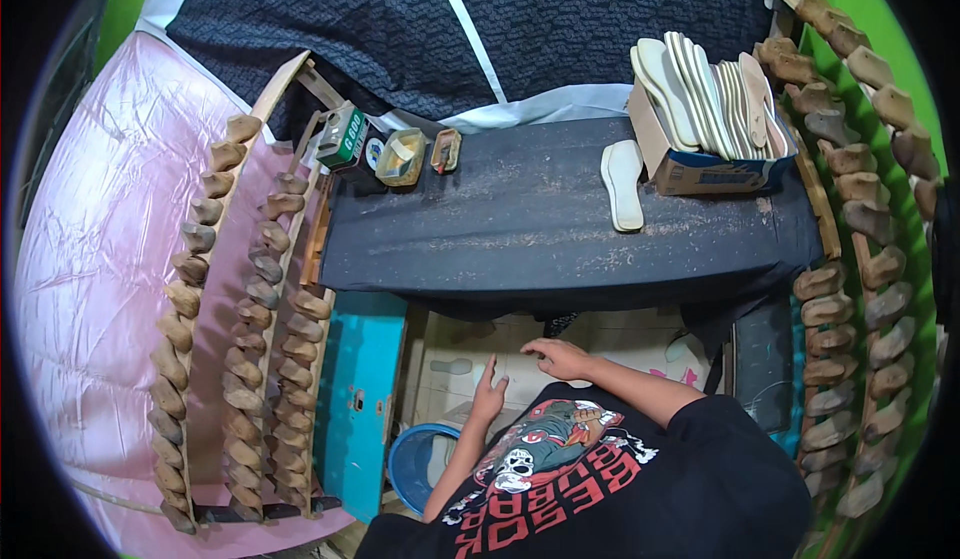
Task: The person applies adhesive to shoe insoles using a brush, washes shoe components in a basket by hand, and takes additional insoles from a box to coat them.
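My left hand is raised below the table's front edge, its fingers apart and nothing in it. Across from it, to the right, my right hand reaches out with fingers loosely stretched and also holds nothing. The two hands are close but do not touch. On the dark cloth-covered table lies a single pale shoe insole. Beside it stands a cardboard box packed with several upright insoles.
Wooden shoe lasts line racks on the left, and more lasts line the right. A green tin, a yellowish tub and a small container stand at the table's back left. A blue basin sits by my left forearm.
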Action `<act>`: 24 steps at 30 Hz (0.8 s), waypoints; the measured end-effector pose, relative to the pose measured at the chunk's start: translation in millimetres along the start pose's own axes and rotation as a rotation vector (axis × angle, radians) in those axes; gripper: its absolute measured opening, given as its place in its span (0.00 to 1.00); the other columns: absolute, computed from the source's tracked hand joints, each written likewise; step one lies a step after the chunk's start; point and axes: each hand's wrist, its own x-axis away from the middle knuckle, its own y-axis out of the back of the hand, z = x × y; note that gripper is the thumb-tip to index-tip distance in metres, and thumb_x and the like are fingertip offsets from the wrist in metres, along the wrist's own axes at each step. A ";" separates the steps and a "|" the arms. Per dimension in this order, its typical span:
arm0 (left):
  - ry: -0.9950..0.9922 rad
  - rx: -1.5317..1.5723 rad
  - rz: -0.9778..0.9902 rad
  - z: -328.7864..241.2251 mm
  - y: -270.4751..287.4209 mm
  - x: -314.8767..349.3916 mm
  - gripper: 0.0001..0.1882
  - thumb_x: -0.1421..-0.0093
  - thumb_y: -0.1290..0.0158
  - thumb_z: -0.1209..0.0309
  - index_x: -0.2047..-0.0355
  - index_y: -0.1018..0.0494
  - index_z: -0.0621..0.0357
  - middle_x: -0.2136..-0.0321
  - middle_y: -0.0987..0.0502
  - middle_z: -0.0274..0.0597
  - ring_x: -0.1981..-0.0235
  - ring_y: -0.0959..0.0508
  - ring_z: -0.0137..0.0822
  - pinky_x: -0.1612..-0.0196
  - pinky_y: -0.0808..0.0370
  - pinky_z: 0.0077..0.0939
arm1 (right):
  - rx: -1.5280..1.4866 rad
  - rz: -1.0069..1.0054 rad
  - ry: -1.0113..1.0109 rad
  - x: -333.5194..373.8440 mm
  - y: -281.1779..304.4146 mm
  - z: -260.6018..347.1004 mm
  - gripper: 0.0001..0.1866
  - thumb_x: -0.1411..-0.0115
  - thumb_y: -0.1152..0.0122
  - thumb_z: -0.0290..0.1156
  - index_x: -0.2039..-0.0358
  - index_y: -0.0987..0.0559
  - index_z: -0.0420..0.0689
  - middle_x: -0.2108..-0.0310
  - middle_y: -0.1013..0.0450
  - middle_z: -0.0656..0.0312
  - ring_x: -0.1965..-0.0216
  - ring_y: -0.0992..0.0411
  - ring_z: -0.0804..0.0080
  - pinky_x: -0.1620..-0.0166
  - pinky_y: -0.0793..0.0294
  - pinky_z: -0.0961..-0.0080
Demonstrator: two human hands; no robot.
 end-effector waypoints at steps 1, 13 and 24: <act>0.015 0.011 -0.010 -14.4 -2.1 -7.5 0.36 0.35 0.47 0.74 0.28 0.46 0.61 0.30 0.39 0.57 0.29 0.39 0.49 0.28 0.44 0.36 | -0.005 -0.016 0.013 -4.0 9.1 -0.8 0.24 0.39 0.44 0.28 0.41 0.27 0.44 0.44 0.27 0.49 0.42 0.28 0.49 0.40 0.29 0.57; -0.244 0.152 0.040 -139.4 27.0 -98.7 0.26 0.34 0.50 0.77 0.35 0.32 0.58 0.43 0.24 0.41 0.53 0.26 0.26 0.48 0.29 0.22 | -0.240 -0.336 0.037 -59.7 83.0 36.2 0.16 0.34 0.45 0.25 0.47 0.22 0.42 0.51 0.22 0.54 0.51 0.22 0.59 0.49 0.22 0.66; -0.448 0.096 0.326 -199.6 22.5 -228.9 0.22 0.34 0.50 0.78 0.40 0.28 0.55 0.53 0.23 0.36 0.61 0.28 0.26 0.59 0.29 0.20 | -0.090 -0.633 -0.137 -93.0 140.6 52.4 0.12 0.38 0.46 0.23 0.55 0.21 0.40 0.56 0.23 0.51 0.54 0.24 0.48 0.49 0.25 0.60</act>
